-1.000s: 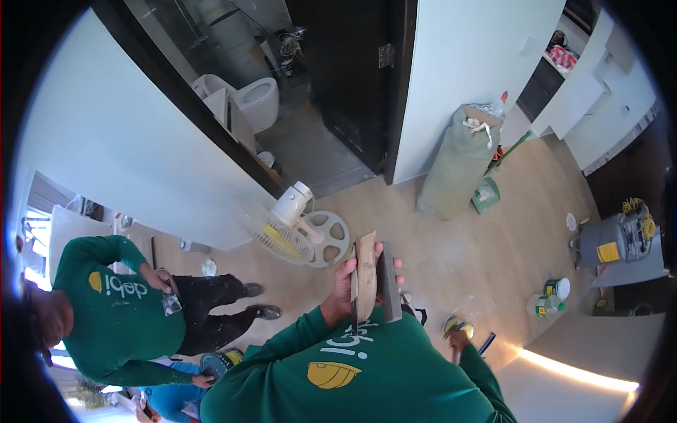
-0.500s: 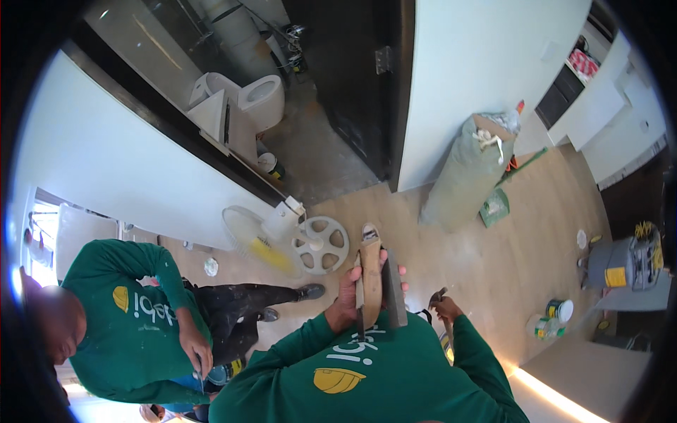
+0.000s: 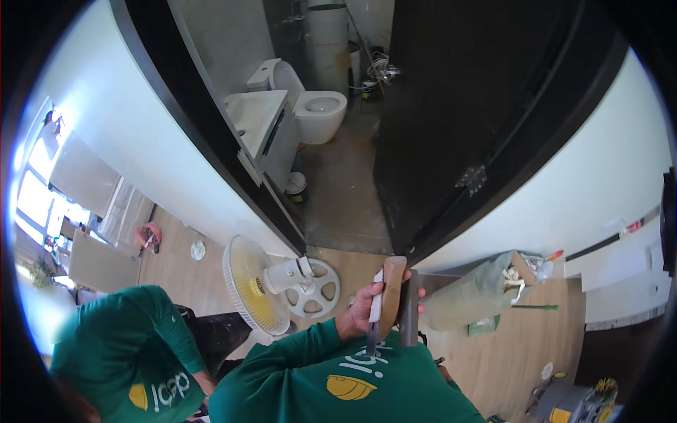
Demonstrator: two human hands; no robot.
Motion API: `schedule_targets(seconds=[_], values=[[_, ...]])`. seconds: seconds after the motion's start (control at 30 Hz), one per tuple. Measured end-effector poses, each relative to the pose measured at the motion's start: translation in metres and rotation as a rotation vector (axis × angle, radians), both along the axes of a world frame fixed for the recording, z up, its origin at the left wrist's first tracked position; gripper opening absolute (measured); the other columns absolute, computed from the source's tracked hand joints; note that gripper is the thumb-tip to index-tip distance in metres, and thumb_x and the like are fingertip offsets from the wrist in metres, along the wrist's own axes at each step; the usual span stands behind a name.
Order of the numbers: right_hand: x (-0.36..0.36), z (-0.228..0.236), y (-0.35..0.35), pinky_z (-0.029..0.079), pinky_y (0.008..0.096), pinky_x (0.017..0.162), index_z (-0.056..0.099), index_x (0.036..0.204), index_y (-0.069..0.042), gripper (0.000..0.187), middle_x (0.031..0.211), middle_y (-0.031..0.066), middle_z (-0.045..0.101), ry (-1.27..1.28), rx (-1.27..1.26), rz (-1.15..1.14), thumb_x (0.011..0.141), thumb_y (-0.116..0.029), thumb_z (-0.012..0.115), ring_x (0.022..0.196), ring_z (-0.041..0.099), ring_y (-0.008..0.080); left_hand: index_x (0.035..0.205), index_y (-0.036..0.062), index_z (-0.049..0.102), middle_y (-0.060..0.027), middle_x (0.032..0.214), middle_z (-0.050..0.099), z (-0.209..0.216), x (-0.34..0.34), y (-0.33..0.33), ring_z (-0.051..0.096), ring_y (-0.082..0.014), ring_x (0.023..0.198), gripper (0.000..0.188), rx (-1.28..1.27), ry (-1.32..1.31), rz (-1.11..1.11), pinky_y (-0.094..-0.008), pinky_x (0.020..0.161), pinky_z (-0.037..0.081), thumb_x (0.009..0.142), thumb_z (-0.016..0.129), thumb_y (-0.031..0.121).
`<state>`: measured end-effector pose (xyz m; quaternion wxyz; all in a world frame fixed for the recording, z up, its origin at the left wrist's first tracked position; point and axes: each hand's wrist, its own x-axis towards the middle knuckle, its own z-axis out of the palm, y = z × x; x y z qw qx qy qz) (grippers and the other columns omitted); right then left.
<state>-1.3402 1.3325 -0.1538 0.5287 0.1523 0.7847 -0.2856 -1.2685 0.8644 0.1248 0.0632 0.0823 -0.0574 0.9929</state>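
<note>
My left hand (image 3: 362,307) is closed round a bundle held upright in front of my chest. In the bundle are a tan, wood-like curved piece (image 3: 392,290), a dark grey flat bar (image 3: 409,310) and a slim white strip with a dark lower end (image 3: 376,310). The thumb side presses on the white strip, and fingertips show past the grey bar. Only a sliver of my right hand (image 3: 445,371) shows beside my green shirt; its fingers and whatever they hold are hidden.
A white pedestal fan (image 3: 257,282) stands left of my hand, near a person in a green shirt (image 3: 134,345). Ahead, a dark door (image 3: 465,106) opens on a bathroom with a toilet (image 3: 321,116). A large sack (image 3: 472,292) and a green dustpan (image 3: 484,325) are on the right.
My view has swung up and right, toward the doorway. The left hand still grips the bundle, now tilted differently. My right hand, earlier seen holding a hammer-like tool, has dropped mostly out of sight.
</note>
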Motion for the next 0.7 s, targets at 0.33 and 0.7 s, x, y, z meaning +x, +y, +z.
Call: schedule_targets(seconds=[0.33, 0.7], values=[[-0.160, 0.054, -0.133, 0.046, 0.0373, 0.057, 0.068, 0.093, 0.000, 0.020, 0.078, 0.0078, 0.065, 0.047, -0.215, 0.292, 0.094, -0.020, 0.072, 0.063, 0.059, 0.0189, 0.144, 0.0216, 0.061, -0.0220, 0.149, 0.053, -0.002, -0.036, -0.055, 0.056, -0.0479, 0.134, 0.060, -0.017, -0.202, 0.377, -0.0619, 0.114, 0.044, 0.090, 0.078, 0.043], [-0.297, 0.013, -0.216, 0.052, 0.0464, 0.076, 0.070, 0.115, 0.013, 0.047, 0.109, 0.0184, 0.076, -0.108, -0.273, 0.683, 0.088, -0.025, 0.073, 0.093, 0.069, 0.0287, 0.143, 0.0258, 0.063, -0.0200, 0.148, 0.054, 0.018, -0.111, -0.073, 0.055, -0.0461, 0.134, 0.058, -0.035, -0.164, 0.558, -0.0612, 0.114, 0.044, 0.090, 0.080, 0.043]])
